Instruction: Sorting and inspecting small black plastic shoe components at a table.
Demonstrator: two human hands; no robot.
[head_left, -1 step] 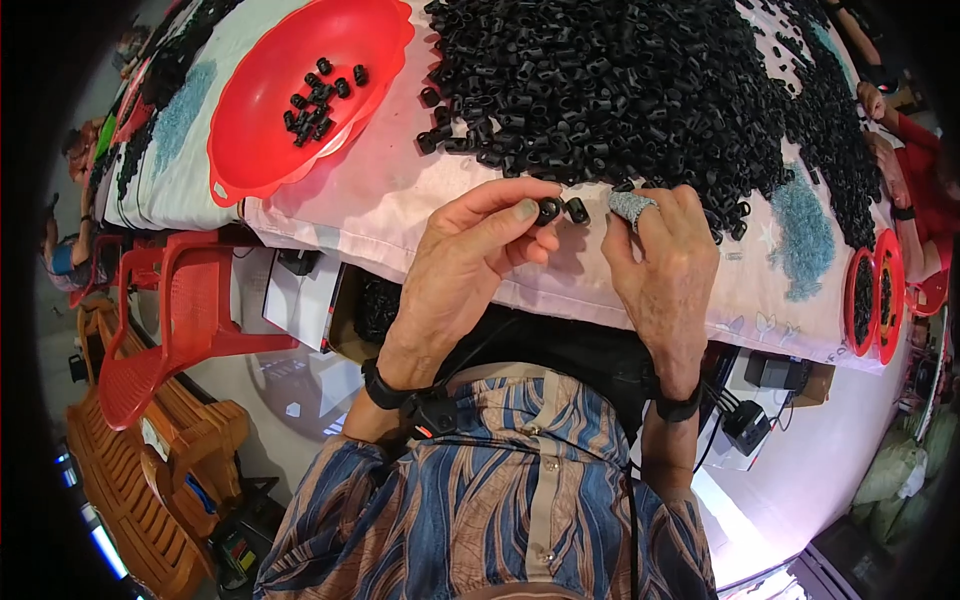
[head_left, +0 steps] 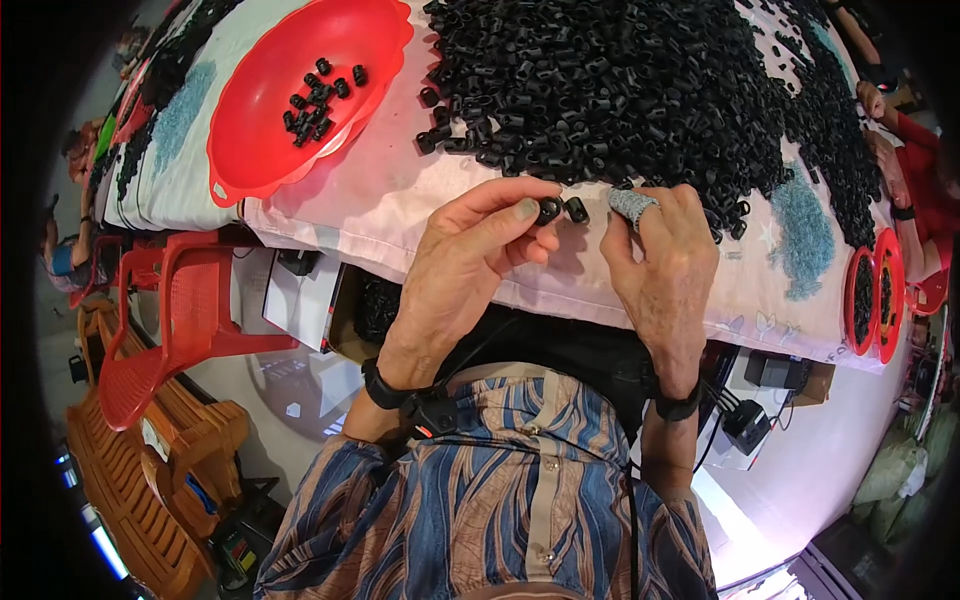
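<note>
My left hand [head_left: 460, 260] pinches a small black plastic cord-lock piece [head_left: 548, 210] between thumb and fingers, its round opening showing. Just right of it, between my hands, is another short black tubular piece [head_left: 576, 209]; I cannot tell whether it touches the first. My right hand [head_left: 662, 260] is closed at the near edge of a big pile of black cord-lock pieces [head_left: 600, 90]. Grey wrapping covers one of its fingers, and its fingertips and anything in them are hidden. At the left, a red scalloped bowl [head_left: 245, 130] holds several black cord locks [head_left: 318, 98].
Bluish heaps of tiny pieces lie on the pale tablecloth [head_left: 340, 215], one right [head_left: 800, 240], one far left [head_left: 183, 110]. Red containers [head_left: 862, 300] stand at the right edge, near another person's arm [head_left: 900, 190]. A red chair [head_left: 190, 310] and wooden bench [head_left: 150, 450] are at left.
</note>
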